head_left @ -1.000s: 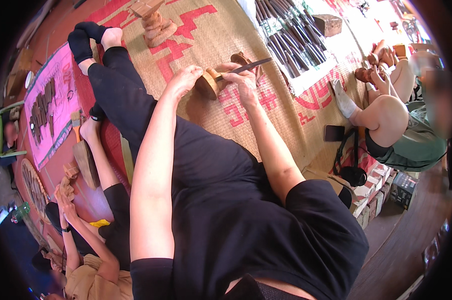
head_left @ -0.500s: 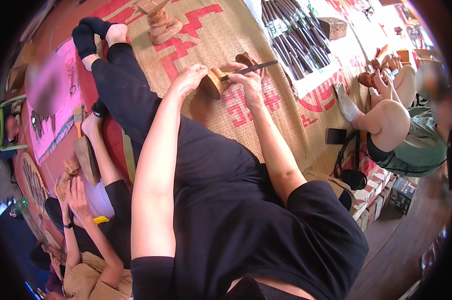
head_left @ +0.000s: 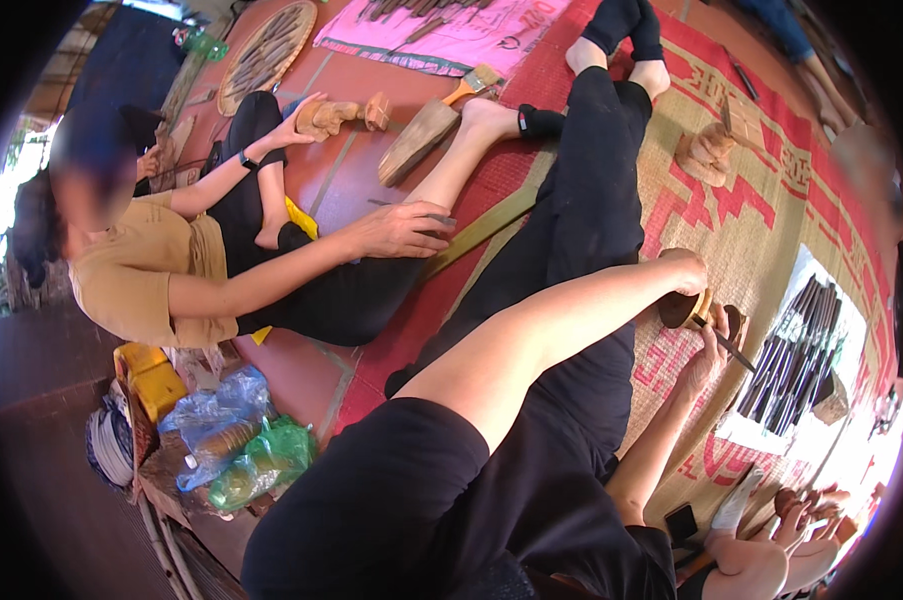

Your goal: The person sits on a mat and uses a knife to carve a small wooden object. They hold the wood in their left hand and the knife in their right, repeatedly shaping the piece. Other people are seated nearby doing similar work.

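Note:
My left hand (head_left: 685, 272) is closed on a carved wooden piece (head_left: 679, 309) with a round, disc-like base. It is held above the woven mat, beside my outstretched legs. My right hand (head_left: 708, 352) grips a slim dark carving chisel (head_left: 737, 354) against the far side of the piece; one end sticks out to the right. The chisel's working tip is hidden by the fingers and the wood. Part of the carving's other end shows just beyond my right fingers.
White cloth at right bears several dark chisels (head_left: 791, 350). Another wooden carving (head_left: 708, 153) stands on the mat (head_left: 661, 190). At left a co-worker's hand touches a carved figure (head_left: 329, 118), near a wooden block (head_left: 418, 143) and a brush (head_left: 479, 80). Plastic bags (head_left: 261, 465) lie lower left.
The view has swung left, so my hands appear farther right. Both hands keep hold of the carving and chisel. The co-worker's one hand has come off the figure onto their leg.

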A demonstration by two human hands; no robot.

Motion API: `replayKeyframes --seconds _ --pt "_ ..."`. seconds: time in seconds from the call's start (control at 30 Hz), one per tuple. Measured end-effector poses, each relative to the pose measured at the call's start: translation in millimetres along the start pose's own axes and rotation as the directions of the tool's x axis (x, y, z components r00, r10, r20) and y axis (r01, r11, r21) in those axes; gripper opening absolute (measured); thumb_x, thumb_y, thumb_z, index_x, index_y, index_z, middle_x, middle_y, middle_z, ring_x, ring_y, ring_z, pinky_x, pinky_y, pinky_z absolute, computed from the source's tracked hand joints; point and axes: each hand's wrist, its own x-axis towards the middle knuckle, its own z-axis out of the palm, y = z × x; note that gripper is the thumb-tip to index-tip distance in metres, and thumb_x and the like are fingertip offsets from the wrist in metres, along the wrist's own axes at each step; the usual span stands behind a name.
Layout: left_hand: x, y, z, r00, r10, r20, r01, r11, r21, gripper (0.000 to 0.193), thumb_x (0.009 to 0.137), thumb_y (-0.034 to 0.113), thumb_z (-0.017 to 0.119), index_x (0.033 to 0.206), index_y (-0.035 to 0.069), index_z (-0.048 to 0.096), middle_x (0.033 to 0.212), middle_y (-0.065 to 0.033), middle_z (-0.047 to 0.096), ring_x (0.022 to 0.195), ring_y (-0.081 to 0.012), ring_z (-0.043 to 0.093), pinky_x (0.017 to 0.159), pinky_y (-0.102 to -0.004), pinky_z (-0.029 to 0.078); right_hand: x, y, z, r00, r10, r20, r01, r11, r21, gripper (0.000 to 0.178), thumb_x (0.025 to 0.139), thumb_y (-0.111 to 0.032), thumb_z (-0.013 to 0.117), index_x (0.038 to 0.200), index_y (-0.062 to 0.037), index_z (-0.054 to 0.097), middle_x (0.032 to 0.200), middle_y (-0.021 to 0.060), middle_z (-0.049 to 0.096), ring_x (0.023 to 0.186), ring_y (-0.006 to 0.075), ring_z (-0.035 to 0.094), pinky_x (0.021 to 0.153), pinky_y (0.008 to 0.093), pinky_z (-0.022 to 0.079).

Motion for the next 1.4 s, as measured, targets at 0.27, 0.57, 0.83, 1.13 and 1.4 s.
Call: replayKeyframes --seconds 0.27,0.57,0.83,1.13,1.4 --pt "-3.4 12.0 -22.6 0.985 -0.144 0.091 0.154 0.982 -0.106 0.03 0.077 0.018 0.052 0.101 0.009 0.068 0.106 -0.0109 0.064 0.097 -0.0278 0.061 0.077 -0.043 0.051 1.9 -2.5 0.7 0.999 -0.033 0.008 0.032 0.997 0.07 0.044 0.077 -0.009 0.059 0.119 0.0041 0.052 0.109 0.0132 0.057 0.102 0.0202 0.052 0.097 0.0346 0.033" --pt "-14.0 11.5 -29.9 0.991 -0.112 0.079 0.119 0.988 -0.099 0.03 0.082 0.023 0.048 0.097 0.005 0.067 0.101 -0.0159 0.064 0.093 -0.0291 0.062 0.078 -0.0399 0.05 -1.4 -7.4 7.0 1.0 -0.005 0.003 0.005 0.994 0.111 0.051 0.081 -0.007 0.057 0.128 0.0043 0.041 0.121 0.0157 0.052 0.111 0.0212 0.048 0.097 0.0353 0.037" --pt "-17.6 15.3 -33.1 0.988 -0.149 0.037 0.154 0.972 -0.18 0.033 0.084 0.026 0.047 0.096 0.002 0.067 0.101 -0.0171 0.064 0.094 -0.031 0.062 0.079 -0.0406 0.049 2.8 2.2 -3.5 0.999 -0.028 -0.029 0.028 0.999 0.025 0.045 0.082 -0.009 0.056 0.123 0.0079 0.046 0.12 0.0165 0.052 0.107 0.0221 0.05 0.094 0.036 0.039" --pt "-53.7 29.9 -24.6 0.964 -0.265 -0.009 0.24 0.887 -0.394 0.08 0.05 0.032 0.083 0.113 0.001 0.046 0.105 -0.0197 0.059 0.095 -0.0331 0.06 0.079 -0.0396 0.049 2.9 -1.5 -0.5 0.998 0.002 -0.065 -0.002 1.0 0.003 0.053 0.073 0.002 0.061 0.125 -0.0006 0.048 0.114 0.0108 0.057 0.102 0.0183 0.052 0.09 0.0298 0.041" --pt "-20.1 13.6 -23.2 0.948 -0.303 0.095 0.307 0.796 -0.522 0.082 0.056 0.027 0.079 0.122 0.001 0.038 0.114 -0.0247 0.053 0.104 -0.0329 0.055 0.086 -0.0374 0.047 23.2 -3.0 -3.2 0.991 0.025 -0.133 -0.02 0.999 0.04 0.035 0.07 0.0 0.066 0.105 0.0029 0.063 0.092 0.0046 0.062 0.079 0.0123 0.056 0.075 0.0226 0.043"
